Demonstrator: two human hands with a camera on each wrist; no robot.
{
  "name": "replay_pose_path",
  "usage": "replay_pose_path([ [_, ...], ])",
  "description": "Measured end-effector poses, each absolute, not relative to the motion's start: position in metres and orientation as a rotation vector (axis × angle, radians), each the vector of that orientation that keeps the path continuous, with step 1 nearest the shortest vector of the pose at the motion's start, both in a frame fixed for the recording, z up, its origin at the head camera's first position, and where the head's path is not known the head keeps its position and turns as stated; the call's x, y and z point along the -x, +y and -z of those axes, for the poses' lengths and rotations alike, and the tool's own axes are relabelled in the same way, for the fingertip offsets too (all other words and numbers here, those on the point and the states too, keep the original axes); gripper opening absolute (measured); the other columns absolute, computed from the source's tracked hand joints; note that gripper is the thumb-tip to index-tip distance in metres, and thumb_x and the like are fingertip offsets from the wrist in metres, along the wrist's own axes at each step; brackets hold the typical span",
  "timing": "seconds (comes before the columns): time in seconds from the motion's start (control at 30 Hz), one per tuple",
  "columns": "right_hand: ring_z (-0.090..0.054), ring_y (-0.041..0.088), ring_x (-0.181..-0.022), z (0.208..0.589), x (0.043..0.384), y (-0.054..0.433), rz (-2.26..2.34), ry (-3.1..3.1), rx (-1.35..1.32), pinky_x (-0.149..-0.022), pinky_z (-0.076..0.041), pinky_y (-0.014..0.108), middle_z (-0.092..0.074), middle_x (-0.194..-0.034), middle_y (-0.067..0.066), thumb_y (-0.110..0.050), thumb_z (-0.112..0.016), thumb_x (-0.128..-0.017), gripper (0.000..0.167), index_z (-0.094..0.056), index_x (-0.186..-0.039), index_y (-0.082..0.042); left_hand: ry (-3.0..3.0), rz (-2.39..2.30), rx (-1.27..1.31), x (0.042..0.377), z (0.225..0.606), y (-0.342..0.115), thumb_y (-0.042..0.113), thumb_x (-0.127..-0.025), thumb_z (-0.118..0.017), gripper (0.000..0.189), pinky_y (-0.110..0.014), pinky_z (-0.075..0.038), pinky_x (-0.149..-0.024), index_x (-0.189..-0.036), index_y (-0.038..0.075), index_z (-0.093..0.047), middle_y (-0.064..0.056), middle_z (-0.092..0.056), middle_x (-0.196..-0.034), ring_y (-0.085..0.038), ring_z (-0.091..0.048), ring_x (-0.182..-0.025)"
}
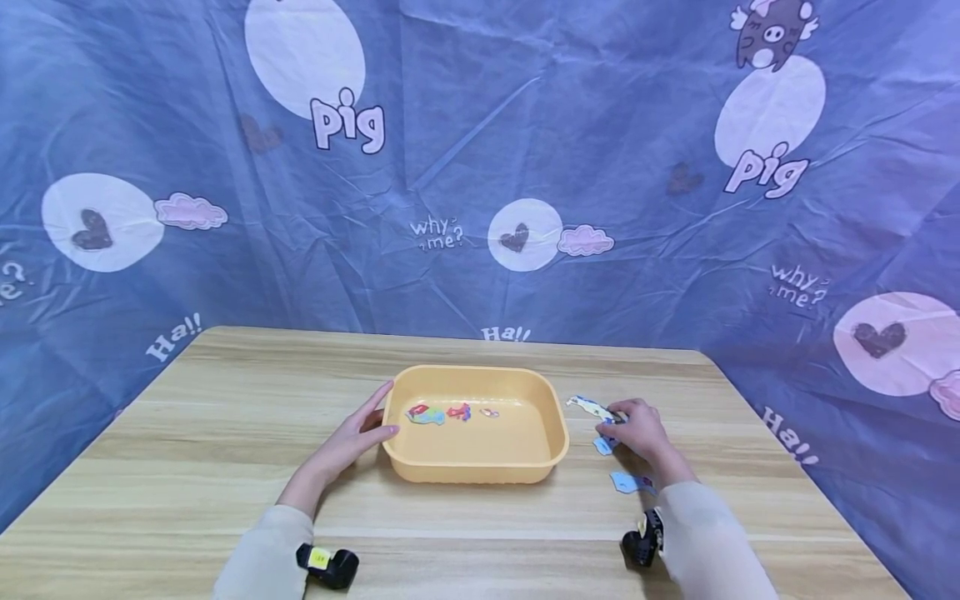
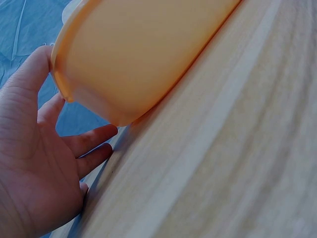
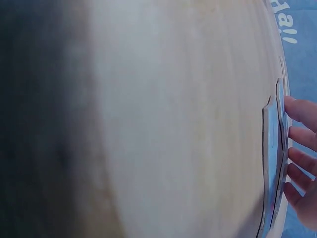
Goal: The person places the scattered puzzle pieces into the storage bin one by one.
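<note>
A shallow yellow-orange plastic basin (image 1: 480, 473) sits mid-table. My left hand (image 1: 348, 446) holds its left rim, thumb over the edge and the other fingers outside; in the left wrist view two fingertips (image 2: 110, 131) are near the basin's lower corner. Inside the basin lie small flat colourful cutout pieces (image 1: 427, 416). To its right, my right hand (image 1: 641, 429) rests its fingertips on flat printed pieces: a long pale one (image 1: 588, 406) and a light blue one (image 1: 602, 446). In the right wrist view the fingers are spread along thin flat pieces (image 3: 270, 144).
Nearer the front lies another light blue piece (image 1: 624, 482), partly behind the right wrist. Black wrist cameras (image 1: 330, 567) are strapped over both pale sleeves. A blue printed cloth (image 1: 465, 167) hangs behind the wooden table (image 1: 480, 542).
</note>
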State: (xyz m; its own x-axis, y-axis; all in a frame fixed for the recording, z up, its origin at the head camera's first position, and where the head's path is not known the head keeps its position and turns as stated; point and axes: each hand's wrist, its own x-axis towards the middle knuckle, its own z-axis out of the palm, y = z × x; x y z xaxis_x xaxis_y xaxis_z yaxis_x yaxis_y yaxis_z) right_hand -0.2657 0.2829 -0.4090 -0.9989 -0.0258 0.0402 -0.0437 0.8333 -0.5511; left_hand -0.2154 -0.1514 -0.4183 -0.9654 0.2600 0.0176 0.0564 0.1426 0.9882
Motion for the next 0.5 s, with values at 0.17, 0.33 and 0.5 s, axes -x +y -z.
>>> replay_pose_path([
  [0.17,-0.032,0.041,-0.102,0.4083,0.2662,0.2816,-0.873,-2.977,-0.055,-0.086,-0.027,0.054,-0.043,-0.113,0.027,-0.023,-0.066,-0.074,0.044,-0.057,-0.105,0.007,2.256,-1.929,-0.307,0.2148,0.4174,-0.1517,0.016,-0.083,-0.057,0.067,-0.047,-0.019,-0.097,-0.138,0.029,-0.020,-0.021,-0.035,-0.129,-0.029,-0.033,-0.118],
  [0.33,-0.032,0.040,-0.102,0.4078,0.2671,0.2803,-0.880,-2.989,-0.026,-0.085,-0.027,0.053,-0.043,-0.113,0.026,-0.022,-0.066,-0.073,0.042,-0.058,-0.103,0.006,2.246,-1.927,-0.321,0.2145,0.4170,-0.1517,0.016,-0.084,-0.055,0.067,-0.048,-0.018,-0.097,-0.138,0.027,-0.018,-0.022,-0.034,-0.130,-0.030,-0.031,-0.119],
  [0.5,-0.035,0.040,-0.099,0.4060,0.2679,0.2787,-0.865,-2.989,-0.019,-0.084,-0.028,0.053,-0.046,-0.108,0.025,-0.020,-0.067,-0.072,0.038,-0.059,-0.097,0.007,2.242,-1.931,-0.334,0.2137,0.4167,-0.1517,0.015,-0.084,-0.055,0.067,-0.048,-0.018,-0.096,-0.138,0.026,-0.017,-0.023,-0.034,-0.129,-0.031,-0.032,-0.118],
])
